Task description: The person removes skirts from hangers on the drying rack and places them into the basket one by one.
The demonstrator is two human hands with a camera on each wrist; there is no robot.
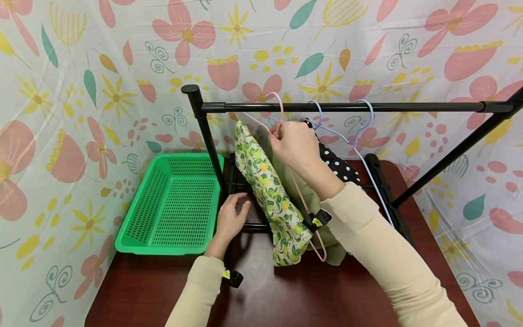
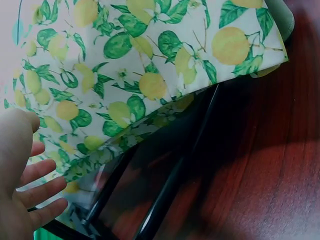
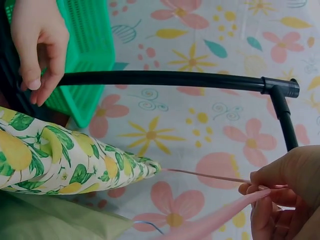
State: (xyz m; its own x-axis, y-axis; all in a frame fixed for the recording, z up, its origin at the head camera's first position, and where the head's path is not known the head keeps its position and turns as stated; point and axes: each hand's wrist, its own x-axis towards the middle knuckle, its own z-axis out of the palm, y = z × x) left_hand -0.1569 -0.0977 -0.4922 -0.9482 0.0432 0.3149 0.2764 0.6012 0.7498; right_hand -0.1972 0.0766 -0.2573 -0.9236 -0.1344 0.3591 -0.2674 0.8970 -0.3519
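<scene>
My right hand [image 1: 296, 143] pinches a pink hanger [image 3: 220, 212] just below its hook, which arches above the black rail [image 1: 253, 107]. Whether the hook rests on the rail I cannot tell. A lemon-print cloth garment [image 1: 263, 181] hangs from one end of this hanger, and the hanger's other end sticks out low beside it. My left hand [image 1: 233, 215], fingers loosely bent, is left of the garment near the rack's post [image 1: 210, 145]; it holds nothing. Behind the lemon print are a plain green garment [image 1: 331, 240] and a black polka-dot one [image 1: 337, 161], partly hidden by my right arm.
Two blue hangers [image 1: 369, 118] hook over the rail to the right. A green perforated basket [image 1: 180, 204] stands left of the rack on the dark red table [image 1: 261, 295]. Behind is a floral curtain [image 1: 135, 59]. The rack's slanting right post [image 1: 445, 168] runs down to its foot.
</scene>
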